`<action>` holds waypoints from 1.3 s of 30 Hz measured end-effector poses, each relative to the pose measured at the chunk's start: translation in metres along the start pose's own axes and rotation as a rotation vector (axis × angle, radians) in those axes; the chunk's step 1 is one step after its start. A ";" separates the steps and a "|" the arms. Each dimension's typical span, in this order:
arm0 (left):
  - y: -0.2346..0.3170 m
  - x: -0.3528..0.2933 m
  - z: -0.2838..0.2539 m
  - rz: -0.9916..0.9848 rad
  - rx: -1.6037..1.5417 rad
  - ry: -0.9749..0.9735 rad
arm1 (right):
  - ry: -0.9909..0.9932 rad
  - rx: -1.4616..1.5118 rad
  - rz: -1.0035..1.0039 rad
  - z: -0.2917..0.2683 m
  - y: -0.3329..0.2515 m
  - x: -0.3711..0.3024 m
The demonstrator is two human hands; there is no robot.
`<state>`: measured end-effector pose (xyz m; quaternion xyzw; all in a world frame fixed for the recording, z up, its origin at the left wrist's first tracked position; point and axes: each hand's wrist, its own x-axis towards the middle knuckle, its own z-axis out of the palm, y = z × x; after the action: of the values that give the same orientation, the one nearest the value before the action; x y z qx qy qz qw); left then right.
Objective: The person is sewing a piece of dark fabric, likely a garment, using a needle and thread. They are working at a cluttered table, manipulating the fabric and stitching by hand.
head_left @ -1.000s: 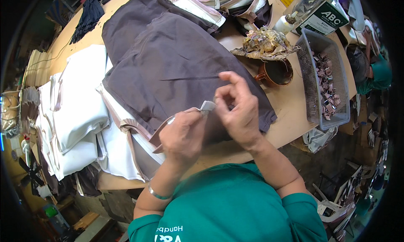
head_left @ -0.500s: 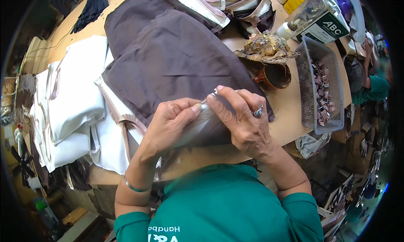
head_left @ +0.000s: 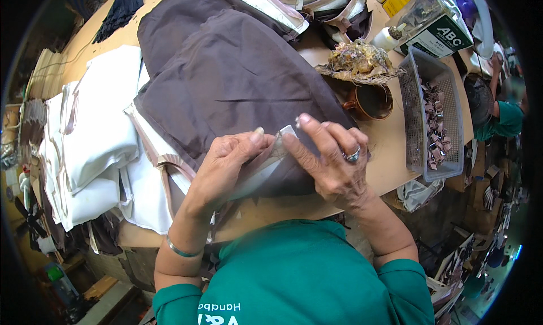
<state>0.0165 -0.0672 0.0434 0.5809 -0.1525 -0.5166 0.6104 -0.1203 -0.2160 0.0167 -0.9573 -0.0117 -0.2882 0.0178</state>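
Observation:
My left hand [head_left: 223, 164] is curled round the edge of a fabric piece [head_left: 261, 175] with a pale, whitish face, its thumb raised off the surface. The piece's narrow white corner [head_left: 287, 130] points up between my hands. My right hand [head_left: 334, 166], wearing a ring, has its thumb against that corner. Its index finger stands apart from the thumb, with a whitish smear at the tip; the other fingers are loosely bent. Under and beyond both hands lies a stack of dark brown fabric panels [head_left: 226, 70] with a slit in the top one.
Folded white pieces [head_left: 102, 132] are piled at the left. On the right stand a brown mug [head_left: 352, 103] topped by a crusted clump [head_left: 362, 62], a grey plastic basket [head_left: 416, 121] of small buckled tabs, a white bottle [head_left: 386, 39] and a square container [head_left: 438, 28]. Another person's green sleeve [head_left: 506, 120] shows far right.
My right index finger has parted from its thumb and lifted. My left thumb has come up off the piece, whose white corner now shows more plainly.

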 end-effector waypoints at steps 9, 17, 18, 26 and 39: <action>-0.010 0.005 -0.005 0.030 -0.106 0.043 | 0.129 0.087 0.111 0.000 0.006 -0.009; -0.011 0.005 -0.014 0.068 -0.145 0.008 | -0.166 -0.117 0.508 -0.030 0.065 -0.029; -0.010 0.005 -0.011 0.048 -0.121 -0.003 | -0.220 -0.161 0.535 -0.032 0.075 -0.033; -0.013 0.014 0.005 -0.020 -0.044 -0.126 | -0.547 -0.250 0.627 -0.010 0.115 -0.034; -0.010 0.015 0.009 -0.062 -0.050 -0.126 | -0.094 0.585 0.145 -0.017 0.022 -0.007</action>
<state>0.0111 -0.0816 0.0308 0.5360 -0.1594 -0.5745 0.5977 -0.1352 -0.2385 0.0263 -0.9222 -0.0267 -0.2261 0.3126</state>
